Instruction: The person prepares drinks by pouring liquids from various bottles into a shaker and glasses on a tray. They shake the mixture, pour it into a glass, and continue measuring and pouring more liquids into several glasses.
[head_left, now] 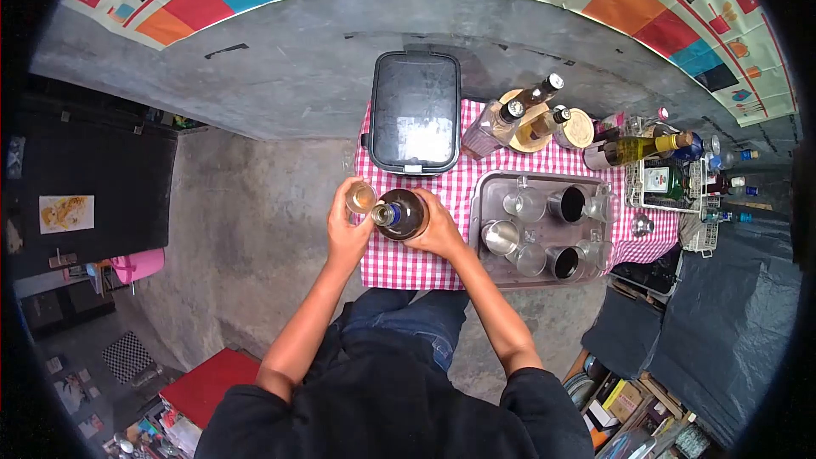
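Note:
My left hand (347,225) is closed round a small glass (361,196) with some amber liquid in it, out at the table's left edge. In my right hand (440,228) is a dark, round-bodied bottle (408,214), its neck tilted left toward the glass. The bottle's uncapped mouth, with a blue band at the neck, sits close beside the fingers of my left hand. Both are over the pink-and-white checked tablecloth (408,265). Just beyond them stands a black lidded box (416,110).
A grey tray (544,279) on the right holds several glass mugs and metal cups (500,238). Behind it stand several liquor bottles (491,129) and round wooden boards (575,129). Farther right, a white wire basket (671,201) holds more bottles. A grey wall (280,59) bounds the back.

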Motion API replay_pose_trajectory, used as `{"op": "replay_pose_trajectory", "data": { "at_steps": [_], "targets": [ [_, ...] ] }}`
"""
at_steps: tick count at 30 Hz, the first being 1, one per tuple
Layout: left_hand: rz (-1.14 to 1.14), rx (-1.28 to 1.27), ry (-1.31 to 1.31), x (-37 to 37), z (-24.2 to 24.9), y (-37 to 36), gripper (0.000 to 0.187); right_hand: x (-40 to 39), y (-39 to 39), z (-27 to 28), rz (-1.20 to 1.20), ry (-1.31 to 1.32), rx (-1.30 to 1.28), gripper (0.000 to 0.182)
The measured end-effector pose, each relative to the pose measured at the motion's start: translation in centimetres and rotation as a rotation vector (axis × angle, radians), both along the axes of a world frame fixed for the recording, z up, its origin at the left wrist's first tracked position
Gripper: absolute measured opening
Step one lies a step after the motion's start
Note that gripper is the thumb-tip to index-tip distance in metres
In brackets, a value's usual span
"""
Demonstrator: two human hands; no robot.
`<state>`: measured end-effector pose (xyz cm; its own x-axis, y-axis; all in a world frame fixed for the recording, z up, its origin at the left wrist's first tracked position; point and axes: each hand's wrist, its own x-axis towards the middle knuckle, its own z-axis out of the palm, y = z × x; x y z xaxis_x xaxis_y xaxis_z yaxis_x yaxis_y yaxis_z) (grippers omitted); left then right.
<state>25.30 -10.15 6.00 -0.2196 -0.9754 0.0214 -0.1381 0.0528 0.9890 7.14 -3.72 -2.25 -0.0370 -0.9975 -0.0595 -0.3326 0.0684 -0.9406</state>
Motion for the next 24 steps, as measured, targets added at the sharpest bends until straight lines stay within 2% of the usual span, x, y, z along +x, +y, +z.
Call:
{"op": "replay_pose_trajectory", "data": {
  "at_steps": [4, 6, 11, 20, 22, 24],
  "targets": [
    [0.012, -0.009, -0.051, -0.2, -0.3, -0.3, 0.058, 0.2, -0.5, -0.1, -0.007, 0.006, -0.026, 0.098],
    [0.07, 0.005, 0.038, -0.7, 0.0, -0.6, 0.054, 0.0, -1.0, 0.0, -0.001, -0.01, -0.009, 0.099],
    [0.088, -0.09, -0.055, -1.3, -0.2, -0.8, 0.051, -0.6, -1.5, 0.1, 0.04, -0.034, -0.038, 0.097],
    [0.054, -0.17, -0.113, -2.3, 0.0, 0.3, 0.051, -2.4, -0.9, 1.1, 0.07, -0.052, 0.016, 0.093],
    [0.029, -0.1, -0.074, -2.1, 0.3, 0.8, 0.051, -2.6, -0.7, 1.5, 0.071, 0.025, 0.014, 0.094],
    [0.014, -0.102, -0.099, -1.3, 0.1, 0.9, 0.051, -2.7, -0.2, 2.3, 0.048, -0.06, 0.077, 0.093]
  ]
}}
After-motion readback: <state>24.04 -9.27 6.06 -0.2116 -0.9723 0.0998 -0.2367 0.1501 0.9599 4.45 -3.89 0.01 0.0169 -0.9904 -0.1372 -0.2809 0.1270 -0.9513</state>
